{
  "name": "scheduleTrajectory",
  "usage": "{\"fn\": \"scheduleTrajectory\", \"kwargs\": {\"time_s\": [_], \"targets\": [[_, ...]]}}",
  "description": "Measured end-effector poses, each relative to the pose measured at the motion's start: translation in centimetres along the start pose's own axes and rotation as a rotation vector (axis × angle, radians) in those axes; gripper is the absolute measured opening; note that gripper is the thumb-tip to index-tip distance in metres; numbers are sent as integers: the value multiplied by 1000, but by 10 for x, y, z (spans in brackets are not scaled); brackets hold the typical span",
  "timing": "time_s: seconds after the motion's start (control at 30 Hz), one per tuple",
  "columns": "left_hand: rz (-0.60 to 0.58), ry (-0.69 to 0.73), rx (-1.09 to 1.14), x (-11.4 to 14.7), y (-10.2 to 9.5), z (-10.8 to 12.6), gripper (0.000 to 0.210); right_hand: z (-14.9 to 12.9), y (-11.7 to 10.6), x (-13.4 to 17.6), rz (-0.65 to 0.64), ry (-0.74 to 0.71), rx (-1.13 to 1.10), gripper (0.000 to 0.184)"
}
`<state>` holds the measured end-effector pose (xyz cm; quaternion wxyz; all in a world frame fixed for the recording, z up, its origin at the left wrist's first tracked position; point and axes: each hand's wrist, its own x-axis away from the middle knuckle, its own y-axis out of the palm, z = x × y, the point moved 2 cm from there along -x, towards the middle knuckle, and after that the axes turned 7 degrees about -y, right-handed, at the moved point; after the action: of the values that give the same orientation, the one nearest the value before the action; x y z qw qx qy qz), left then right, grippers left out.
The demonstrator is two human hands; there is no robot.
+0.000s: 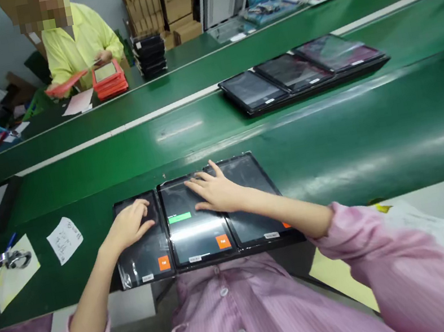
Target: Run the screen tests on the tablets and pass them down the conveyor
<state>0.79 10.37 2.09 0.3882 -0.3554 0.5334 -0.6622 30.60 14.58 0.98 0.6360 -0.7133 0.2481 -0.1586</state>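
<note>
Three dark tablets lie side by side at the near edge of the green bench, their screens lit with an orange label in a lower corner. Over the left tablet (143, 257) is my left hand (131, 223), fingers apart and slightly curled, holding nothing. My right hand (217, 189) reaches across with fingers spread, above the upper part of the middle tablet (198, 239) and the edge of the right tablet (253, 223). A green bar shows on the middle screen. Whether the fingertips touch the glass, I cannot tell.
Beyond, on the green conveyor (125, 154), sits a tray of three tablets (296, 75). To the left lie a handwritten note (65, 239) and a yellow paper (27, 280) with a pen. A person in yellow (82, 42) works opposite beside red cases (109, 81).
</note>
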Motion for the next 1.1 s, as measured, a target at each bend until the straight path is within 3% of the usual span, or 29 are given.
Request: {"fn": "scheduleTrajectory", "kwargs": {"time_s": [0.17, 0.3, 0.37, 0.43, 0.53, 0.67, 0.8, 0.9, 1.1], "targets": [[104, -6, -44, -13, 2, 4, 22, 0, -5, -6, 58, 19, -14, 57], [4, 53, 58, -14, 4, 13, 26, 6, -5, -4, 4, -47, -56, 57], [-21, 78, 108, 1, 3, 15, 26, 18, -6, 15, 17, -77, -93, 55], [13, 46, 117, 20, 0, 12, 25, 39, -8, 41, 70, 14, -58, 56], [104, -71, 71, 46, 0, 2, 28, 72, -7, 78, 96, 161, 33, 59], [189, -243, 34, 57, 4, -11, 37, 92, -8, 98, 83, 121, -3, 50], [242, -372, -21, 48, 7, -13, 44, 95, -18, 97, 75, 208, 38, 53], [249, -395, -41, 39, 8, -12, 47, 87, -26, 90, -6, 124, -27, 51], [195, -364, -89, 16, 9, -5, 47, 51, -23, 36, 22, 33, 70, 49]]}}
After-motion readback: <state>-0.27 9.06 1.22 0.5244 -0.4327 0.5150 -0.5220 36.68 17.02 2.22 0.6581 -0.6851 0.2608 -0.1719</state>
